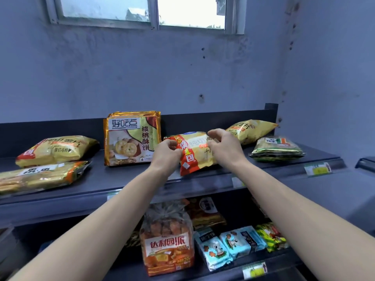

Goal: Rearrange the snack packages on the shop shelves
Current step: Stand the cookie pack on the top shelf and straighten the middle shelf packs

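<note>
A: What were the hands doing w/ that chip bag (197, 154), mid-frame on the top shelf (203, 180)?

B: Left hand (167, 152) pinched its red left edge, fingers curled round it. Right hand (224, 148) curled over the upper right corner. Bag was tilted, near edge at the shelf lip, prob. being stood up or turned face-out.

A: Around it?

B: Cookie box (132, 137) upright just left, face-out already. Another chip bag (250, 130) lay behind at right, green packet (277, 149) beside it. Two more bags flat at frame left. Lower shelf: cake bag (167, 240), blue packs (230, 245).
</note>
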The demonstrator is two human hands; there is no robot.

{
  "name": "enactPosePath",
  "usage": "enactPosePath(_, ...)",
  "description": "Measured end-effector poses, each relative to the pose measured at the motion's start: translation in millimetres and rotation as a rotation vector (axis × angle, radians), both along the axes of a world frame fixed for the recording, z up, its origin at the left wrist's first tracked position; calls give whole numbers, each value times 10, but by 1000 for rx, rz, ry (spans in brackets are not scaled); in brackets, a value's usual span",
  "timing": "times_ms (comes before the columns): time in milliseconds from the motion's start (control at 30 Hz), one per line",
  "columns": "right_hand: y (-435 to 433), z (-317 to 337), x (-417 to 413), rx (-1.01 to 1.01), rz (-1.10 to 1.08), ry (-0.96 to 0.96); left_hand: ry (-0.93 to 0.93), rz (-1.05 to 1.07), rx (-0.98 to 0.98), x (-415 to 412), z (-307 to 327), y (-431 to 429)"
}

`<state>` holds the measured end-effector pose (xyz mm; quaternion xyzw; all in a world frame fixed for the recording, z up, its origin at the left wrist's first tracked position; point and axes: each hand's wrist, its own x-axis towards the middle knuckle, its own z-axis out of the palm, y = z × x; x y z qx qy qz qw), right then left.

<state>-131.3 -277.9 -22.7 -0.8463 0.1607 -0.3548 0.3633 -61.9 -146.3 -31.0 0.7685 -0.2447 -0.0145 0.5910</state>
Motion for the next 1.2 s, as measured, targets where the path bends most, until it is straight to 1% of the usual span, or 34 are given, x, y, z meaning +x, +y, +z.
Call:
enactPosePath(167,-244,52,134,32,-31,-28,28,-17,-26,209,44,-197)
enactPosePath(433,-394,-28,211,-12,-50,-43,-184,-8,-15,302,100,-481)
enactPosePath(633,-447,-121,-67,-38,-28,-80,-323,13,-42,13,61,-518)
enactPosePath(833,-470,-290,-499,-57,53,-93,-350,45,-50,-524,-73,-492)
enactPosePath(1067,-489,-555,-1039,-44,175,-36,-313,114,-2,-1149,-337,-329)
enactPosePath(1200,-485,-781,-1272,-25,217,36,-258,139,43,-1410,-560,-234)
